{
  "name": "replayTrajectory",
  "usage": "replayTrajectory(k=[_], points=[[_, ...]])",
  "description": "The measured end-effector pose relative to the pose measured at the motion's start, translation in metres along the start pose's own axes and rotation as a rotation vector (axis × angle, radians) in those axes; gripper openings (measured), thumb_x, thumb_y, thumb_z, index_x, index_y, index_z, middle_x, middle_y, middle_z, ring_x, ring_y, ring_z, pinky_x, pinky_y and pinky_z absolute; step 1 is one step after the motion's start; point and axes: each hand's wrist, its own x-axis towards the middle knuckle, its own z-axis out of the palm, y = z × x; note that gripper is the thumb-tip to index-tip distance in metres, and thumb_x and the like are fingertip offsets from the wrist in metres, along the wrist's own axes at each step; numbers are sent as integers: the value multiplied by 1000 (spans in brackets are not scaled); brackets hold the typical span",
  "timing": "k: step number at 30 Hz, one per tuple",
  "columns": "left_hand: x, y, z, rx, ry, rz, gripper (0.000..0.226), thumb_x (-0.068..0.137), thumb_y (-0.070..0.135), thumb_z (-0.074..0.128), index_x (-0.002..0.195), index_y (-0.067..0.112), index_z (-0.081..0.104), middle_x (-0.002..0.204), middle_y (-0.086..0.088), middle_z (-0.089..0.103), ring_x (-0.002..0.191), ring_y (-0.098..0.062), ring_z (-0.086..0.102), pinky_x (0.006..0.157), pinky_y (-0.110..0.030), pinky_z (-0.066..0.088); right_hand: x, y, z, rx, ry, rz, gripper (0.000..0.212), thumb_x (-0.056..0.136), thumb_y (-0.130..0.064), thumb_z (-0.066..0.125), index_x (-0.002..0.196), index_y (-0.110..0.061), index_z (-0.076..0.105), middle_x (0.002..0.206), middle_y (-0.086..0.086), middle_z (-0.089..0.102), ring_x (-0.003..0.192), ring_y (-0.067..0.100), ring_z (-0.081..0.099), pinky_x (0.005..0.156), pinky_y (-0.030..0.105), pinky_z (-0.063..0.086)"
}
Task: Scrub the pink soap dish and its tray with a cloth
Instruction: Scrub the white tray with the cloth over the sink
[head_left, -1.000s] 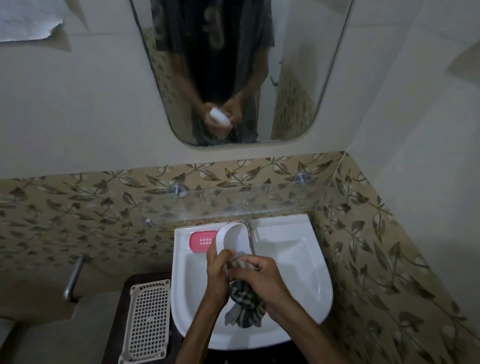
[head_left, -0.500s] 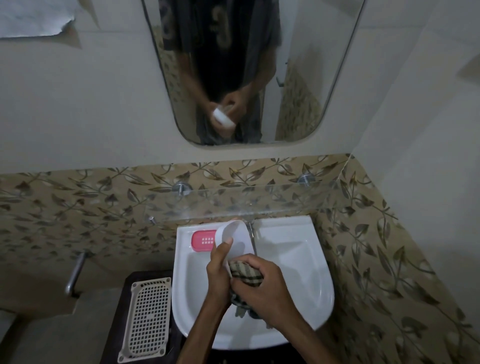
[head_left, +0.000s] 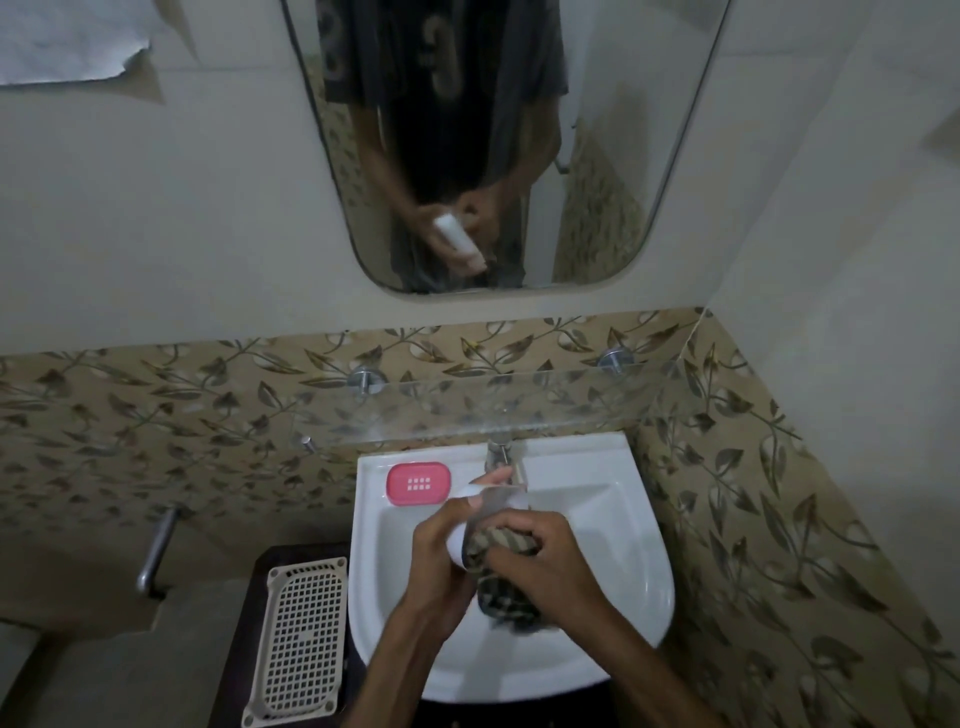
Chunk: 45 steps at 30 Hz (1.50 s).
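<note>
Over the white sink (head_left: 639, 551), my left hand (head_left: 441, 545) grips a white oval tray (head_left: 498, 501), turned on its edge. My right hand (head_left: 540, 556) presses a checked cloth (head_left: 506, 597) against the tray's inner side; the cloth's tail hangs down into the basin. The pink slotted soap dish (head_left: 418, 484) lies flat on the sink's back left ledge, apart from both hands.
A tap (head_left: 500, 452) stands behind the hands, under a glass shelf (head_left: 467, 410). A cream perforated basket (head_left: 301, 639) lies on the dark counter left of the sink. A metal handle (head_left: 156, 545) sticks out at the left. A mirror (head_left: 493, 140) hangs above.
The white tray has been turned from facing up to standing on its edge, lower over the basin. My right hand has pushed the cloth up against it.
</note>
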Motion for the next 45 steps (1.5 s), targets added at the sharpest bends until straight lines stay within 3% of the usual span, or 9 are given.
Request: replayTrajectory(k=[9,13,20,25,30,33,35,39,45], points=[[-2,6,4,-150,-136,100,97,66,39,87,148,-1,55,151,-36,49,135,-49,47,112,-54,34,2,-2,5,-271,471,-93,20,83,-9,84,96,-22,80,95,-9,77,90,8,72,81,28,61],[-3,7,7,-149,-184,96,92,68,41,82,147,1,56,142,-31,60,123,-42,62,95,-43,56,6,-15,15,-252,368,-105,25,78,-12,82,99,-25,83,92,-14,81,85,4,74,77,27,62],[-2,3,3,-220,-209,98,91,75,40,76,152,0,48,148,-30,55,130,-43,58,102,-46,55,5,-16,16,-357,411,-151,23,77,-18,85,98,-26,82,92,-13,81,84,4,73,77,22,62],[-2,-2,1,-166,-231,116,90,78,44,71,154,2,46,156,-27,49,110,-41,59,63,-36,47,8,-11,12,-363,481,-142,21,81,-14,84,101,-22,83,94,-7,82,83,9,75,78,30,65],[2,-7,-6,-231,-203,118,81,79,34,69,151,1,51,149,-33,54,125,-38,64,97,-39,58,0,-22,32,-253,320,-217,27,79,-19,79,103,-32,79,89,-34,70,86,-7,71,77,14,58],[2,-8,-2,-217,-205,118,87,77,38,76,152,1,50,154,-29,50,137,-43,54,107,-45,52,9,-13,23,-247,486,-141,24,84,-10,83,102,-26,82,95,-26,73,83,-5,69,82,25,64],[3,-9,1,-227,-196,120,87,77,38,76,152,2,50,153,-27,52,138,-43,52,107,-45,50,7,-12,23,-234,515,-116,24,84,-9,83,102,-24,82,97,-20,76,86,-4,70,83,26,64],[3,-10,-8,-259,-176,129,77,82,34,68,148,-3,53,133,-26,66,117,-36,68,91,-38,59,3,-21,23,-190,147,-337,30,80,-10,74,104,-26,82,103,-14,81,98,-2,74,86,16,58],[6,-14,-6,-144,-50,103,80,74,41,77,141,0,62,137,-30,63,119,-41,62,95,-47,48,10,0,3,-582,390,-158,17,82,-7,82,98,-14,83,95,3,82,88,21,76,85,27,60]])
